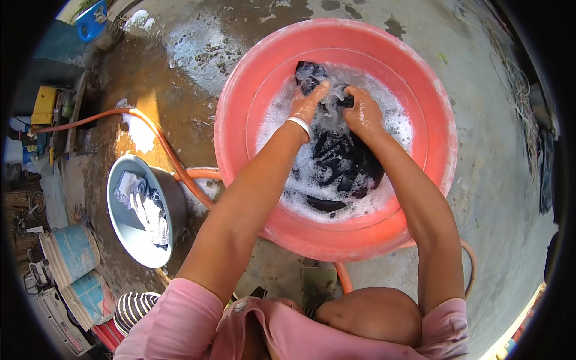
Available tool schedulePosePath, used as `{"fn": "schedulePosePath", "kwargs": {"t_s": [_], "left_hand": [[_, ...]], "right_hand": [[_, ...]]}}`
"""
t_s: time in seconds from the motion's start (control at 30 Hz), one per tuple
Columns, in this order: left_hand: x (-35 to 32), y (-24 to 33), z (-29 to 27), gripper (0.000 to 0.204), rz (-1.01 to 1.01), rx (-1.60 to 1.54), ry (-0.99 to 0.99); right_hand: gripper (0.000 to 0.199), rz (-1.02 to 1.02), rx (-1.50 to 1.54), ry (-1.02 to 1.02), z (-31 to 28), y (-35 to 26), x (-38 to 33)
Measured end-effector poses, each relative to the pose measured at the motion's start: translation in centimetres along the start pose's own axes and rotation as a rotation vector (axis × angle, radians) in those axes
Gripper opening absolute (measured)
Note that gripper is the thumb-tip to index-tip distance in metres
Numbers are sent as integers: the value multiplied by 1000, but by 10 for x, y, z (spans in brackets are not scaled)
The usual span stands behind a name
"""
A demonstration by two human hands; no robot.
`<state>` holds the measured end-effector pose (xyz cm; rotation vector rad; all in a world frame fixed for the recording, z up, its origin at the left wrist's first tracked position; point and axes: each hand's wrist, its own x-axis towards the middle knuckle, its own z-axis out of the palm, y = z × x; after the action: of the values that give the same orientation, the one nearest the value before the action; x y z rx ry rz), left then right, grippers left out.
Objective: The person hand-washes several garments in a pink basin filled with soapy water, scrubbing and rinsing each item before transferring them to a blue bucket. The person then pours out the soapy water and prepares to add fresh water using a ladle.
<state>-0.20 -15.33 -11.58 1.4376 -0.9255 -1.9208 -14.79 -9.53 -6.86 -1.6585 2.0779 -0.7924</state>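
A black garment [342, 159] lies bunched in foamy water inside a large round pinkish-red tub [243, 111]. My left hand [307, 107], with a pale bangle [299, 126] at its wrist, grips a wet dark fold near the far side of the water; its thumb shows and most fingers are hidden. Just to its right, my right hand [363, 112] is closed on another black bit of the same cloth. Water streams and splashes between the two hands. Suds [399, 117] ring the garment, and one dark piece [326, 204] pokes out near the front.
A grey basin [135, 249] with striped and white clothes [144, 204] stands left of the tub. An orange hose [162, 135] runs across the wet floor and past the tub. Blue-and-white buckets [71, 255] are at the lower left, a blue plastic item [91, 23] at the upper left.
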Motion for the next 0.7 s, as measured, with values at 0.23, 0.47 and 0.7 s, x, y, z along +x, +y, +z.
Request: {"fn": "schedulePosePath", "kwargs": {"t_s": [0.23,0.47,0.7], "left_hand": [[-64,52,0,40,254,-293,-528],[-57,41,9,28,156,-597,-161],[-74,60,20,23,429,-478,-201]], "right_hand": [[57,-559,65,-44,-19,-127,-84],[46,-434,-104,230,-25,-88,-17],[37,-74,305,88,-44,-38,19]]}}
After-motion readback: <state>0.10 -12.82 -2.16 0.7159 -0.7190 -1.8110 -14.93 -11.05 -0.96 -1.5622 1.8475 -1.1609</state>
